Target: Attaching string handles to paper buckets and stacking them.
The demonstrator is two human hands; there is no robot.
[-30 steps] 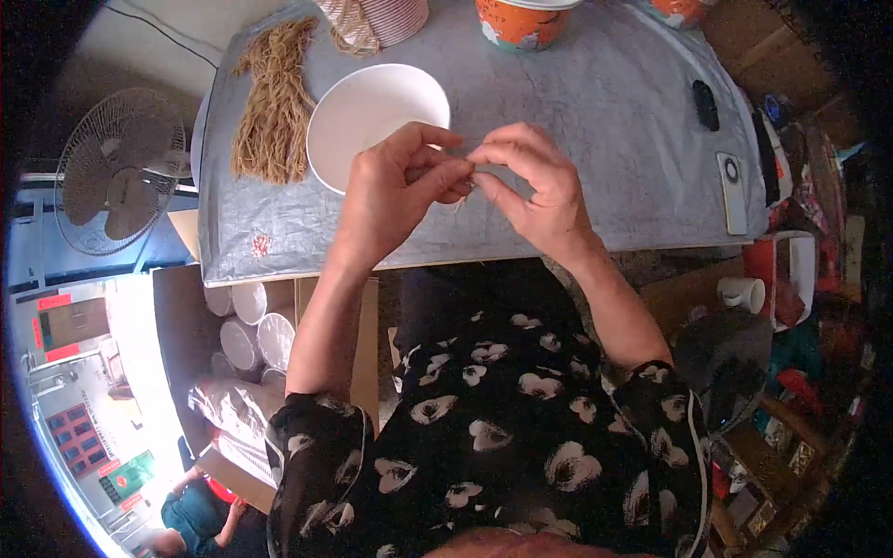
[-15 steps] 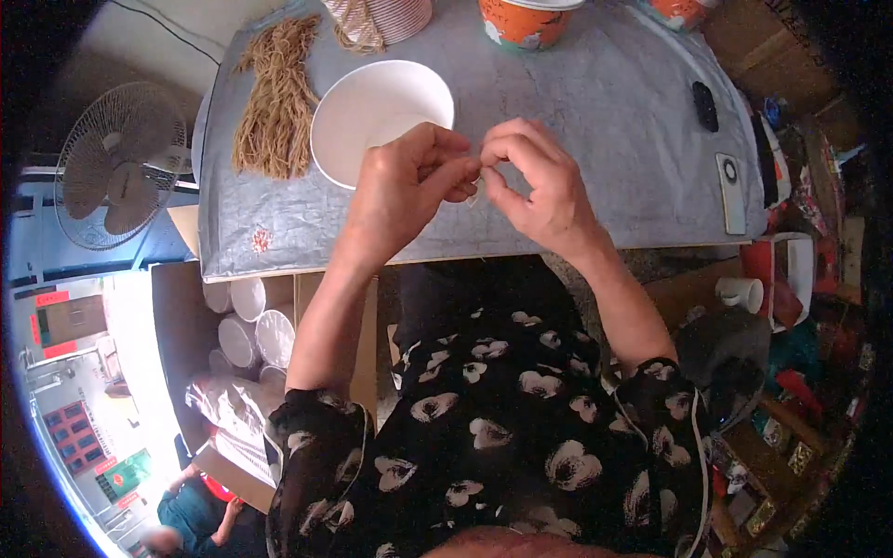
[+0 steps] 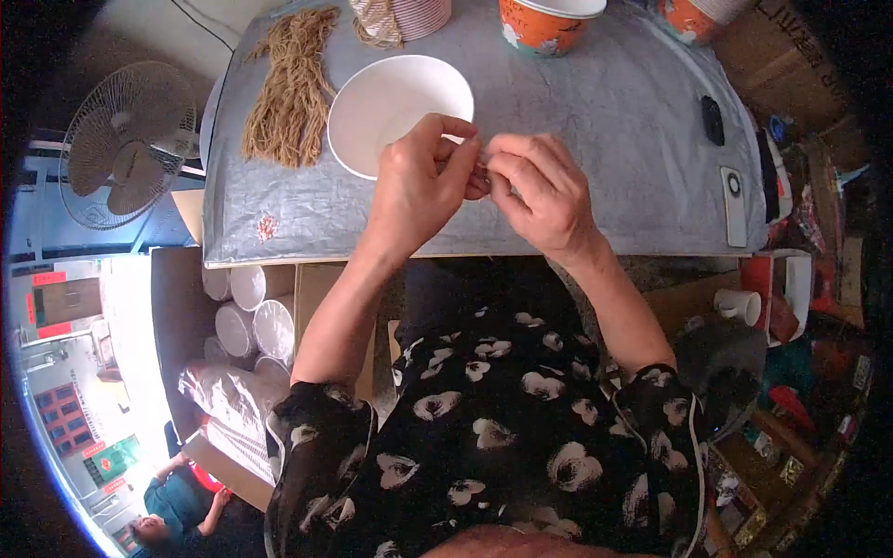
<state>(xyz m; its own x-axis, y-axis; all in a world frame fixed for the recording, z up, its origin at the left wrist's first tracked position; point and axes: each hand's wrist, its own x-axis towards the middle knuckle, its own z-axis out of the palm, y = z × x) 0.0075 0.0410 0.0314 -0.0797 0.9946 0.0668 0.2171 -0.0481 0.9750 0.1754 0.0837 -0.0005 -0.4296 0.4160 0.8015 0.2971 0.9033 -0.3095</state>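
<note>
My left hand (image 3: 419, 186) and my right hand (image 3: 549, 200) meet above the table's near half, fingertips pinched together. Between them is something small and pale, too small to make out. Just behind my left hand a white bowl (image 3: 358, 116) stands on the table, its near right rim partly covered by my fingers. Left of the bowl lies a bundle of brown twine strands (image 3: 288, 102).
A grey cloth covers the table (image 3: 614, 149). At its far side are a ridged pinkish stack (image 3: 423, 17) with cord and orange bowls (image 3: 544, 30). A phone (image 3: 734, 205) and black object (image 3: 712, 121) lie right. Left are a fan (image 3: 130, 149), boxed white tubs (image 3: 273, 327) and a person (image 3: 181, 498).
My hands stay pinched together, and my right fingers have closed in nearer to the left ones. The whole view has shifted slightly, so the table things appear farther right.
</note>
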